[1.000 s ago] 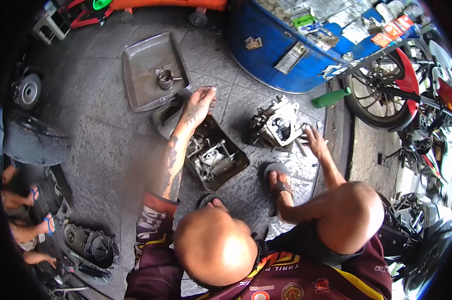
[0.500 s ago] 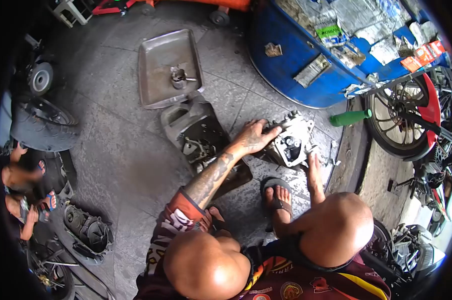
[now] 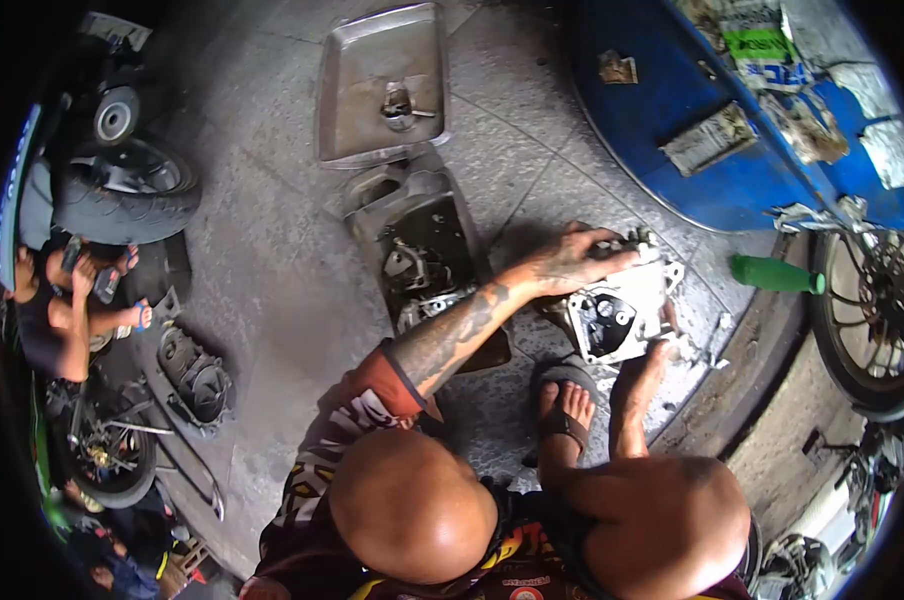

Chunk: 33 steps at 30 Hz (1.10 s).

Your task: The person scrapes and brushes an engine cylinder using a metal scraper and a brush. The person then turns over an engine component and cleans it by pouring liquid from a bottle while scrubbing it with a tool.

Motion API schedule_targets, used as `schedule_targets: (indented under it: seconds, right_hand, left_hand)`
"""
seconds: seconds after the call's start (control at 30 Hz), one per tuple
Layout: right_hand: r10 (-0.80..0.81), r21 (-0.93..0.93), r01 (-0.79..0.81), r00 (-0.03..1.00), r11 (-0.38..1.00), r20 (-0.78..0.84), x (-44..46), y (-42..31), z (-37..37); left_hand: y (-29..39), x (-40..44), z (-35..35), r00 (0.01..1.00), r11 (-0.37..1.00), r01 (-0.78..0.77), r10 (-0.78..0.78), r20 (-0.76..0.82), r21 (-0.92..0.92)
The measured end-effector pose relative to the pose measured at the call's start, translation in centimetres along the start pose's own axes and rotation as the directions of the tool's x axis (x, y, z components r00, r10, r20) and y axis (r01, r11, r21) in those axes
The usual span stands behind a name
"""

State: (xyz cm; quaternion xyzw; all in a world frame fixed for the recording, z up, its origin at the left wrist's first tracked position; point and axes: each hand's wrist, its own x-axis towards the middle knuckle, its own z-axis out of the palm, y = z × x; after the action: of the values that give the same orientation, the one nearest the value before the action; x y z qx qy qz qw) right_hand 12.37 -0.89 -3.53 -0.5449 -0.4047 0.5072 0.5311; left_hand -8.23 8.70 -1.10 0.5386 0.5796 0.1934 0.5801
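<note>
A pale metal engine casing (image 3: 640, 292) with a dark opening rests on the floor in front of me, in bright light. My left hand (image 3: 575, 262) grips its upper left side, thumb laid over the top face and fingers around the far edge. My right hand (image 3: 648, 372) holds its lower right corner; the casing partly hides those fingertips. Left of the casing lies a cut-open grey plastic jerrycan (image 3: 372, 192) with metal engine parts (image 3: 412, 268) inside. My left forearm passes over its near end.
Beyond the jerrycan is a metal tray (image 3: 357, 80) with a small cup (image 3: 397, 108). A blue drum (image 3: 632, 130) stands at upper right, near a green bottle (image 3: 778, 274) and a wheel (image 3: 862, 320). At left are a tyre (image 3: 127, 215), another person and a black engine cover (image 3: 192, 375).
My view has shifted, so the floor items sit higher and the drum farther right. The casing has turned slightly, and my right hand has closed around its lower right corner.
</note>
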Motion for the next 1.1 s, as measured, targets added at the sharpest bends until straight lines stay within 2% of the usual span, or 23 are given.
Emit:
schedule_targets:
  seconds: [0.07, 0.13, 0.2, 0.23, 0.33, 0.37, 0.4, 0.47, 0.53, 0.6, 0.63, 0.67, 0.7, 0.77, 0.83, 0.87, 0.93, 1.0, 1.1]
  right_hand:
    - [0.030, 0.036, -0.029, 1.000, 0.999, -0.011, 0.0, -0.4, 0.2]
    - [0.058, -0.004, -0.058, 0.998, 0.998, -0.022, 0.0, -1.0, 0.4]
    - [0.059, 0.093, -0.059, 0.998, 0.994, 0.011, -0.1, -1.4, 0.8]
    - [0.054, 0.080, -0.054, 0.999, 0.995, 0.001, 0.0, -1.7, 1.0]
    - [0.096, 0.143, -0.094, 0.995, 0.985, -0.003, 0.0, -2.5, 1.3]
    - [0.109, 0.175, -0.109, 0.994, 0.979, 0.010, 0.0, -2.7, 1.4]
    - [0.084, 0.127, -0.085, 0.996, 0.988, 0.016, 0.0, -2.9, 1.4]
    - [0.055, 0.077, -0.058, 0.998, 0.995, 0.035, -0.2, -3.5, 1.3]
    - [0.014, 0.034, -0.016, 0.998, 0.999, 0.062, -0.2, -4.3, 1.7]
    - [-0.040, -0.061, 0.047, 0.994, 0.997, 0.106, 0.1, -5.3, 2.5]
    - [-0.054, -0.062, 0.064, 0.988, 0.996, 0.147, 0.2, -6.0, 3.5]
    - [-0.065, -0.063, 0.078, 0.980, 0.995, 0.186, 0.5, -6.7, 4.7]
    - [-0.141, -0.094, 0.175, 0.945, 0.980, 0.296, 1.3, -7.1, 5.5]
    - [-0.213, -0.056, 0.263, 0.873, 0.963, 0.438, 2.6, -8.2, 9.1]
    - [-0.332, -0.025, 0.426, 0.738, 0.904, 0.588, 4.0, -9.8, 13.6]
    - [-0.391, 0.053, 0.478, 0.644, 0.877, 0.658, 4.9, -10.0, 15.9]
    - [-0.403, 0.122, 0.486, 0.531, 0.866, 0.745, 6.1, -9.9, 19.9]
    - [-0.374, 0.160, 0.433, 0.472, 0.887, 0.798, 6.4, -8.8, 22.9]
    - [-0.338, 0.123, 0.442, 0.449, 0.888, 0.827, 6.5, -7.7, 25.0]
  left_hand:
    - [0.1, 0.2, 0.4, 1.000, 0.996, -0.023, 0.025, 0.015, -0.087]
    - [0.5, 0.0, 0.5, 0.999, 0.979, -0.043, 0.048, 0.023, -0.202]
    - [1.5, -0.5, 0.3, 0.998, 0.959, -0.042, 0.053, 0.031, -0.281]
    - [1.4, -0.5, 0.5, 0.995, 0.935, -0.081, 0.097, 0.028, -0.345]
    - [1.2, -1.3, 1.0, 0.996, 0.948, -0.092, 0.082, -0.045, -0.306]
    - [1.1, -1.6, 1.3, 0.990, 0.919, -0.137, 0.121, -0.067, -0.371]
    - [1.1, -2.0, 1.3, 0.990, 0.919, -0.141, 0.124, -0.071, -0.368]
    - [1.0, -3.2, 1.5, 0.987, 0.830, -0.159, 0.135, -0.085, -0.535]
    - [1.2, -4.9, 0.6, 0.978, 0.831, -0.206, 0.157, -0.136, -0.517]
    - [1.4, -6.9, -0.5, 0.939, 0.916, -0.247, 0.147, -0.309, -0.316]
    - [1.3, -8.3, -1.1, 0.946, 0.824, -0.262, 0.116, -0.303, -0.502]
    - [1.4, -9.5, -1.9, 0.913, 0.788, -0.329, 0.126, -0.387, -0.520]
    - [1.3, -10.8, -2.8, 0.878, 0.761, -0.385, 0.127, -0.462, -0.523]
    - [0.3, -13.2, -4.6, 0.774, 0.762, -0.451, 0.074, -0.629, -0.465]
    - [-1.6, -15.1, -6.3, 0.633, 0.783, -0.481, 0.000, -0.774, -0.393]
    - [-2.7, -16.0, -6.9, 0.567, 0.801, -0.478, -0.032, -0.823, -0.361]
    - [-4.8, -16.7, -7.8, 0.450, 0.832, -0.462, -0.078, -0.890, -0.307]
    - [-6.3, -17.0, -7.9, 0.368, 0.860, -0.437, -0.098, -0.925, -0.265]
    - [-8.1, -16.8, -7.4, 0.288, 0.890, -0.405, -0.091, -0.953, -0.208]
